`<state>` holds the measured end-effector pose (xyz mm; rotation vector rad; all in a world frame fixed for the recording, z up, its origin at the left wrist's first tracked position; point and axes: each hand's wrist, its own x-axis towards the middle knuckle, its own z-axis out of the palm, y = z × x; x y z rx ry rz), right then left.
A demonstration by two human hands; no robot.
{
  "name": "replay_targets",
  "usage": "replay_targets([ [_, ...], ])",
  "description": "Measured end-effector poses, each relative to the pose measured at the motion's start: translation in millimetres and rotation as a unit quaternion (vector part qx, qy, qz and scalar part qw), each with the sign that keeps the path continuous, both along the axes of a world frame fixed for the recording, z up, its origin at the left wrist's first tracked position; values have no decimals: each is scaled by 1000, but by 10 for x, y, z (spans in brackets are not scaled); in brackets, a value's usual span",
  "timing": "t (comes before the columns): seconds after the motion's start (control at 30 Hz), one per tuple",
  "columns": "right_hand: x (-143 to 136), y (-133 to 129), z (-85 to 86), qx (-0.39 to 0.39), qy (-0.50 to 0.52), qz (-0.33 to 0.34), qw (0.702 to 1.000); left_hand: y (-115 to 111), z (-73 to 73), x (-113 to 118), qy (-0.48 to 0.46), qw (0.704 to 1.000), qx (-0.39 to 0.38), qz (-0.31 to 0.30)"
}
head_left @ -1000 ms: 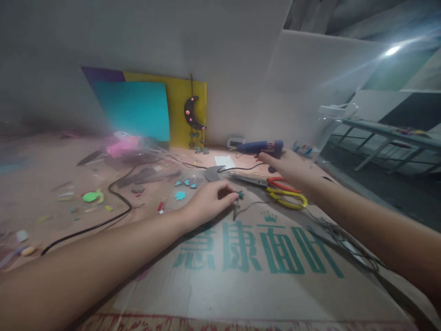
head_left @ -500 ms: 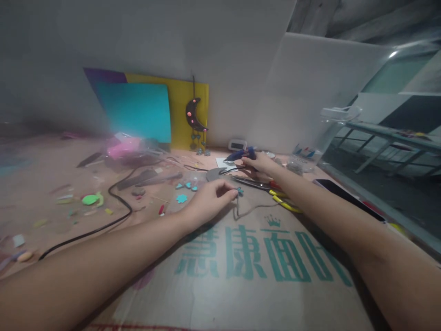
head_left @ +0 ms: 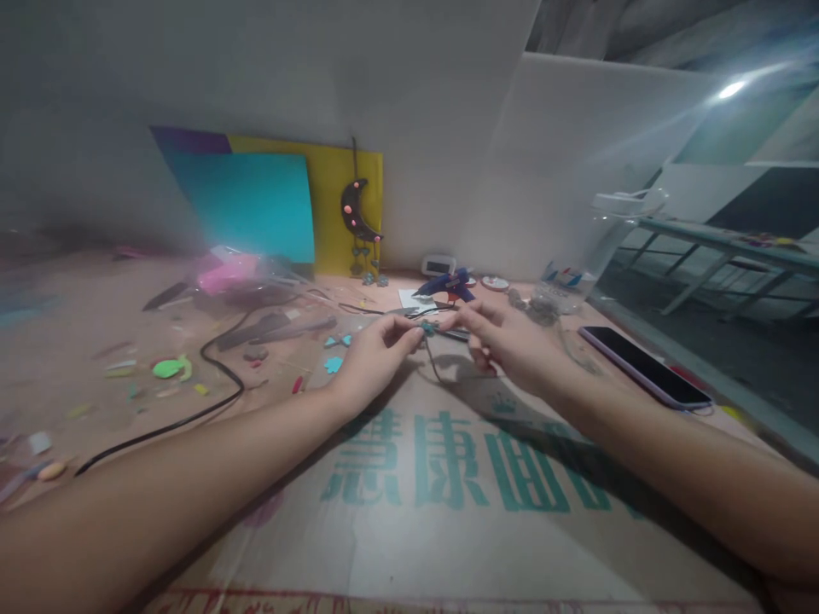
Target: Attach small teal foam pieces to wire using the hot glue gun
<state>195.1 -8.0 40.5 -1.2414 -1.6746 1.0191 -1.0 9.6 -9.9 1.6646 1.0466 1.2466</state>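
Note:
A small teal flower-shaped piece [head_left: 428,327] is pinched between the thumb and forefinger of my left hand [head_left: 377,354]. From it a thin dark cord [head_left: 432,358] hangs down and curls over the printed board. My right hand [head_left: 512,345] meets the piece from the other side, its fingertips closed at the edge and the lower fingers curled. Just behind both hands, a blue glue gun [head_left: 441,283] lies on a white paper [head_left: 409,298]. Beside my left hand are a bright blue flower cutout [head_left: 333,365] and a small blue bow-like piece [head_left: 338,341].
A phone [head_left: 643,367] lies at right. A dark crescent moon hanging [head_left: 358,213] is in front of yellow and blue sheets [head_left: 256,205]. A black cable [head_left: 211,409] crosses the scrap-strewn left side. At the back stand a small white display [head_left: 438,265] and a plastic container [head_left: 566,286].
My right hand has left the glue gun, which now rests on the table, and has come to the flower piece. My left hand has lifted the piece slightly and turned it.

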Motion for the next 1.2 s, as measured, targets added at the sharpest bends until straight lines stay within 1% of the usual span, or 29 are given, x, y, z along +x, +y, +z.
replay_targets([
  [0.03, -69, -87, -54, -63, 52, 28, 996, -10, 12, -2, 3, 1000, 1, 0],
  [0.07, -124, -149, -118, -110, 94, 47, 988, -21, 25, -4, 7, 1000, -1, -2],
  [0.1, -162, -186, -186, -141, 126, 61, 980, -33, 37, -5, 9, 1000, 0, -1],
  [0.17, -193, -202, -303, -166, 161, 82, 970, -51, 53, -7, 20, 1000, 0, 11],
  [0.2, -189, -189, -341, -161, 165, 86, 969, -55, 55, -7, 26, 1000, 0, 16],
  [0.27, -155, -143, -366, -124, 135, 82, 980, -57, 45, -9, 34, 999, 1, 21],
  [0.3, -129, -117, -358, -89, 102, 70, 988, -54, 37, -9, 37, 999, 3, 20],
  [0.37, -66, -66, -321, 20, 6, 38, 999, -49, 24, -10, 44, 999, 8, 13],
  [0.4, -32, -41, -303, 89, -49, 22, 995, -47, 23, -10, 49, 999, 9, 9],
  [0.43, 1, -18, -289, 159, -100, 8, 982, -46, 25, -10, 56, 998, 10, 2],
  [0.5, 63, 29, -278, 279, -181, -4, 943, -47, 39, -11, 70, 997, 8, -10],
  [0.53, 90, 50, -280, 323, -207, -2, 924, -49, 48, -12, 75, 997, 6, -16],
  [0.6, 129, 85, -295, 376, -234, 6, 897, -51, 58, -12, 80, 996, 1, -26],
  [0.63, 142, 97, -304, 389, -239, 8, 890, -51, 58, -12, 81, 996, 1, -30],
  [0.7, 154, 104, -318, 399, -239, 13, 885, -48, 47, -11, 83, 996, 4, -38],
  [0.87, 136, 50, -339, 389, -232, 33, 891, -47, 24, -12, 93, 995, 7, -47],
  [1.03, 108, 5, -393, 347, -238, 6, 907, -60, 52, -10, 91, 995, 5, -47],
  [1.1, 99, 2, -417, 345, -237, -6, 908, -60, 61, -8, 89, 995, 6, -47],
  [1.2, 89, 3, -430, 365, -234, -11, 901, -62, 67, -7, 93, 995, 5, -46],
])
